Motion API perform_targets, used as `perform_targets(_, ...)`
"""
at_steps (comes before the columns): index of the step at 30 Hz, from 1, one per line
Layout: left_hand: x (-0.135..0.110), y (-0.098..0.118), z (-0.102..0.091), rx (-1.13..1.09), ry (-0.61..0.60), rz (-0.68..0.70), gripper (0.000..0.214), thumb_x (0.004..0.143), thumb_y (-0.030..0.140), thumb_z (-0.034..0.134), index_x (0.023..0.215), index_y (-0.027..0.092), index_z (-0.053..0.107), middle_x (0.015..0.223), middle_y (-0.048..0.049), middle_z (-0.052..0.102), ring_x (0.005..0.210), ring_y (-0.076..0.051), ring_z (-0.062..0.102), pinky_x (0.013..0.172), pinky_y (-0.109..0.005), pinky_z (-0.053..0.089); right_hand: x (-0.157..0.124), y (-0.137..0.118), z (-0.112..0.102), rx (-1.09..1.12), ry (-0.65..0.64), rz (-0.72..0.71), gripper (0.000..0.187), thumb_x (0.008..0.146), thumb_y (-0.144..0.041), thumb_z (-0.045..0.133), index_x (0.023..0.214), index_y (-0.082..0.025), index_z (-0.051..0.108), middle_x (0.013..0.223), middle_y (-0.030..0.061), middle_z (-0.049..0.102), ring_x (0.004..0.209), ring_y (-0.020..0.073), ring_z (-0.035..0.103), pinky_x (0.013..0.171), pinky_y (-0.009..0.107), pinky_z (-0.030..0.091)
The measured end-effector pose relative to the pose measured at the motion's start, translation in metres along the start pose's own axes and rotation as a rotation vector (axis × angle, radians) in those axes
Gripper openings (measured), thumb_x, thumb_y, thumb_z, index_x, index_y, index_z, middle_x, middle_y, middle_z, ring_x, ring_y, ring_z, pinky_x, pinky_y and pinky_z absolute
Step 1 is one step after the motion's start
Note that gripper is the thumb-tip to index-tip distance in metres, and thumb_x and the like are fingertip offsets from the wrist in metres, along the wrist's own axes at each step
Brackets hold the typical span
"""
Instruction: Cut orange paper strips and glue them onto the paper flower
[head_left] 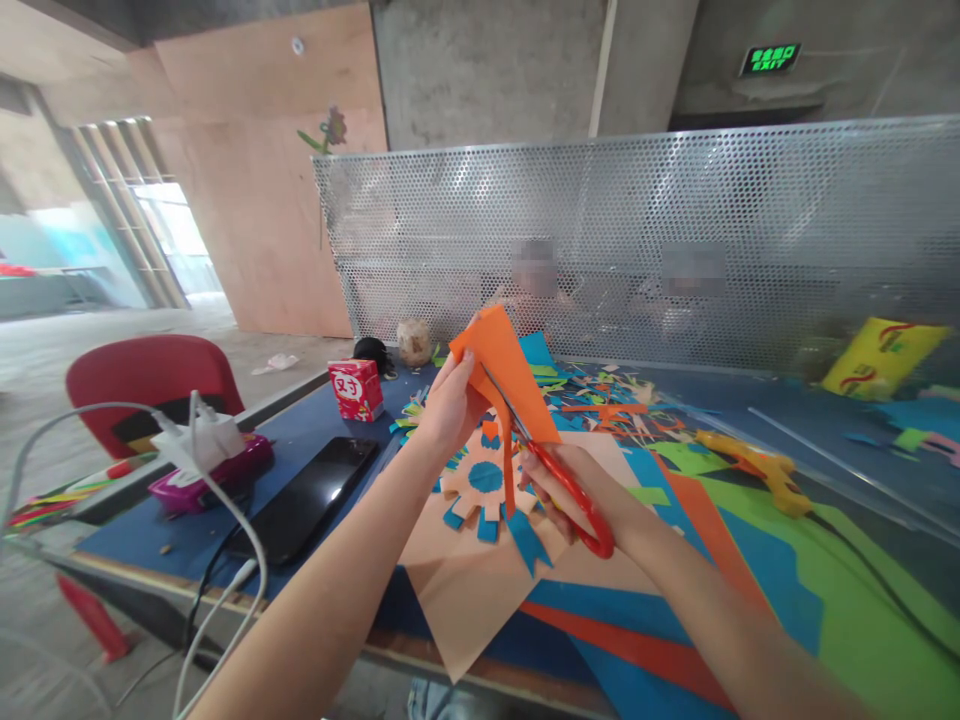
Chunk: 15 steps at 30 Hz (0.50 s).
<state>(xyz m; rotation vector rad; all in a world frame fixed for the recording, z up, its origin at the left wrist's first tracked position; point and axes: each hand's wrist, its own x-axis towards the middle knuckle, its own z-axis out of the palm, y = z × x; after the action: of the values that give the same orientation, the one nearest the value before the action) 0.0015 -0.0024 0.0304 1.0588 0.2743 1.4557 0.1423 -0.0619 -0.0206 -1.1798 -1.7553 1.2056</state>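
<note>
My left hand [452, 402] grips a sheet of orange paper [511, 368] by its left edge and holds it up over the table. Red-handled scissors [574, 490] are in my right hand [574, 485], their blades in the orange paper. A narrow cut strip hangs down from the sheet beside the blades. Below the hands lies a peach sheet [465, 600], bearing a flower-like paper piece [486, 478] with a blue round centre and blue-tipped petals. A blue ribbon-shaped strip [529, 545] is next to it.
A black phone [311, 500], a red box [355, 390] and a white charger [199, 440] with cables are at left. Paper scraps [607, 400] litter the back, before a perforated metal screen [637, 230]. A yellow glue gun [757, 470] rests on coloured sheets at right.
</note>
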Motion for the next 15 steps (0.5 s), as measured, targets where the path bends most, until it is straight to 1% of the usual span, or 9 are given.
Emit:
perform_targets(2, -0.0011, -0.0007, 0.0017, 0.006, -0.002, -0.006, 0.039, 0.085, 0.02, 0.038, 0.123, 0.028, 0.042, 0.108, -0.0031, 0.059, 0.089, -0.015, 0.058, 0.068, -0.025, 0.049, -0.0009, -0.0017, -0.0007, -0.044, 0.005, -0.001, 0.04, 0.077, -0.058, 0.039, 0.07, -0.019, 0.043, 0.037, -0.0075, 0.037, 0.027, 0.0079, 0.039, 0.029, 0.018, 0.035)
perform_targets(4, -0.0019, -0.0017, 0.0022, 0.006, -0.014, -0.012, 0.041, 0.085, 0.02, 0.038, 0.125, 0.029, 0.038, 0.112, -0.0029, 0.058, 0.093, -0.016, 0.057, 0.07, -0.026, 0.049, -0.0016, -0.0019, -0.001, -0.039, -0.009, 0.0, 0.04, 0.077, -0.058, 0.038, 0.067, -0.019, 0.042, 0.037, -0.0073, 0.038, 0.029, 0.008, 0.04, 0.03, 0.018, 0.036)
perform_targets(7, -0.0024, -0.0026, 0.0016, 0.001, -0.035, -0.01, 0.044, 0.085, 0.022, 0.04, 0.127, 0.032, 0.034, 0.118, -0.0013, 0.054, 0.098, -0.017, 0.056, 0.075, -0.028, 0.049, -0.0007, 0.0013, -0.0005, 0.049, -0.012, -0.008, 0.037, 0.076, -0.056, 0.042, 0.066, -0.02, 0.039, 0.041, -0.008, 0.037, 0.029, 0.0071, 0.038, 0.03, 0.018, 0.035)
perform_targets(11, -0.0033, -0.0022, 0.0025, 0.004, -0.031, -0.008, 0.046, 0.085, 0.022, 0.04, 0.128, 0.037, 0.031, 0.126, 0.0012, 0.047, 0.101, -0.018, 0.055, 0.079, -0.033, 0.049, 0.0023, 0.0063, 0.0011, 0.174, -0.028, 0.007, 0.035, 0.075, -0.055, 0.043, 0.068, -0.021, 0.038, 0.046, -0.008, 0.037, 0.03, 0.0071, 0.037, 0.028, 0.02, 0.035)
perform_targets(13, -0.0043, -0.0019, 0.0044, 0.003, -0.03, -0.012, 0.047, 0.085, 0.022, 0.04, 0.128, 0.038, 0.03, 0.129, 0.0017, 0.044, 0.1, -0.018, 0.055, 0.079, -0.034, 0.05, 0.0026, 0.0066, 0.0017, 0.166, -0.025, 0.008, 0.035, 0.076, -0.056, 0.042, 0.069, -0.021, 0.039, 0.046, -0.0077, 0.038, 0.03, 0.0074, 0.038, 0.029, 0.02, 0.036)
perform_targets(15, -0.0057, -0.002, 0.0065, 0.003, -0.04, -0.021, 0.047, 0.085, 0.021, 0.039, 0.128, 0.039, 0.028, 0.131, 0.0019, 0.042, 0.098, -0.016, 0.056, 0.078, -0.033, 0.05, 0.0021, 0.0053, 0.002, 0.108, 0.002, -0.014, 0.036, 0.076, -0.056, 0.041, 0.069, -0.02, 0.04, 0.045, -0.0076, 0.038, 0.031, 0.0076, 0.039, 0.03, 0.02, 0.038)
